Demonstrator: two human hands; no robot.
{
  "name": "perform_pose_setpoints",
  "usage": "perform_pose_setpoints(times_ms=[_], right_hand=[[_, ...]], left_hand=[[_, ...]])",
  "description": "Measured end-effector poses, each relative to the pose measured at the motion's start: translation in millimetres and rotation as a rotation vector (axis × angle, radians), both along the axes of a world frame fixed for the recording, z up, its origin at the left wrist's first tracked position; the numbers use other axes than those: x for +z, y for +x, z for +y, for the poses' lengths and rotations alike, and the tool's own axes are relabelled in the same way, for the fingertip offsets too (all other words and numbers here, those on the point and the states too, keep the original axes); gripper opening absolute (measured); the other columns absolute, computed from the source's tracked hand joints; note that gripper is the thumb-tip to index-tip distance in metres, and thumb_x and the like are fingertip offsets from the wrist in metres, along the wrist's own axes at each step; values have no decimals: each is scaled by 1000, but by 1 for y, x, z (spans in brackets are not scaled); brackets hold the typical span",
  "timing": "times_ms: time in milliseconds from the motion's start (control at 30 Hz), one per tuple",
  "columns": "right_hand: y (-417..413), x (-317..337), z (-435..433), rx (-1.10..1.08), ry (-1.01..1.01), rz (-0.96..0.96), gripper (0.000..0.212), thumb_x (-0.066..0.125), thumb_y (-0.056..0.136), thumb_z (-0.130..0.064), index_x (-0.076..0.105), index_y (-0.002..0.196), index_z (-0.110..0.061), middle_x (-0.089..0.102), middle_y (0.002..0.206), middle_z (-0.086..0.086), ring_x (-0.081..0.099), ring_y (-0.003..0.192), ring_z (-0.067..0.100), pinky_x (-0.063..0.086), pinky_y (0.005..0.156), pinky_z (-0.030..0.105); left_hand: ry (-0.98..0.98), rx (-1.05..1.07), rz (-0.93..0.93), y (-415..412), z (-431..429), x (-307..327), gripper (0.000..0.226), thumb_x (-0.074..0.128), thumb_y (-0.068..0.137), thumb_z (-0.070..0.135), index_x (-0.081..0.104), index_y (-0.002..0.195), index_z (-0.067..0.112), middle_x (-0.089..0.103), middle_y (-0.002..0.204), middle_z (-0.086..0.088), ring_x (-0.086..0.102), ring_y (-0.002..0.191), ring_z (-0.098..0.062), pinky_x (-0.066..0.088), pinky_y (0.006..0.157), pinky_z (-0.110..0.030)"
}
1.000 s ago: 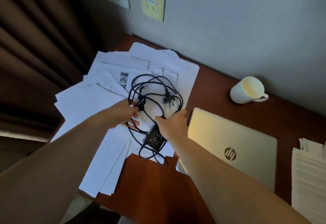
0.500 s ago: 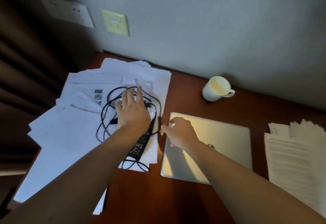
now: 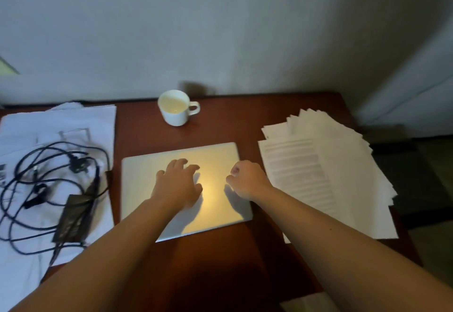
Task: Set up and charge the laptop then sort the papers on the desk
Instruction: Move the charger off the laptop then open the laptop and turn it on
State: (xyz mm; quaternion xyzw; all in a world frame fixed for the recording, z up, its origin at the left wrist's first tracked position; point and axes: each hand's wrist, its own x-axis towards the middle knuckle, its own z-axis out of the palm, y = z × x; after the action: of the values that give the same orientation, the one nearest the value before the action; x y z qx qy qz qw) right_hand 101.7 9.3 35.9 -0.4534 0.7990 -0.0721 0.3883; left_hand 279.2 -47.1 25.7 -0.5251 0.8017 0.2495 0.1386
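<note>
A closed silver laptop (image 3: 144, 181) lies flat in the middle of the reddish-brown desk (image 3: 220, 257). My left hand (image 3: 177, 185) hovers over or rests on its lid, fingers spread and slightly bent. My right hand (image 3: 247, 180) is over the lid's right edge with fingers loosely curled, holding nothing. The black charger (image 3: 73, 216) with its tangled cable and plug lies on a spread of white papers (image 3: 61, 125) at the left. A second fanned stack of printed papers (image 3: 323, 164) lies to the right of the laptop.
A white mug (image 3: 176, 108) stands behind the laptop near the grey wall. A sliver of a yellowish wall plate (image 3: 6, 66) shows at the far left. The desk's right edge drops to a dark floor.
Both hands left the charger and cable, which stay on the left papers, and moved right over the laptop lid. The view swung right, so the wall sockets are out of sight.
</note>
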Motion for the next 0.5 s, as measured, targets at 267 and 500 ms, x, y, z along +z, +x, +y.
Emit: perform_pose_setpoints(times_ms=[267, 500], right_hand=[[-34, -38, 16, 72, -67, -43, 36, 57, 93, -28, 53, 127, -15, 49, 120, 3, 55, 97, 21, 45, 78, 31], [-5, -95, -1, 208, -345, 253, 60, 50, 96, -50, 29, 149, -31, 26, 154, 7, 32, 138, 27, 39, 109, 41]], left_hand=[[-55, -39, -87, -29, 9, -40, 64, 44, 99, 61, 23, 155, 39, 13, 168, -3, 9, 155, -27, 14, 119, -63], [-314, -157, 21, 6, 3, -88, 59, 28, 102, 60, 21, 156, 38, 18, 166, -5, 10, 154, -27, 16, 122, -59]])
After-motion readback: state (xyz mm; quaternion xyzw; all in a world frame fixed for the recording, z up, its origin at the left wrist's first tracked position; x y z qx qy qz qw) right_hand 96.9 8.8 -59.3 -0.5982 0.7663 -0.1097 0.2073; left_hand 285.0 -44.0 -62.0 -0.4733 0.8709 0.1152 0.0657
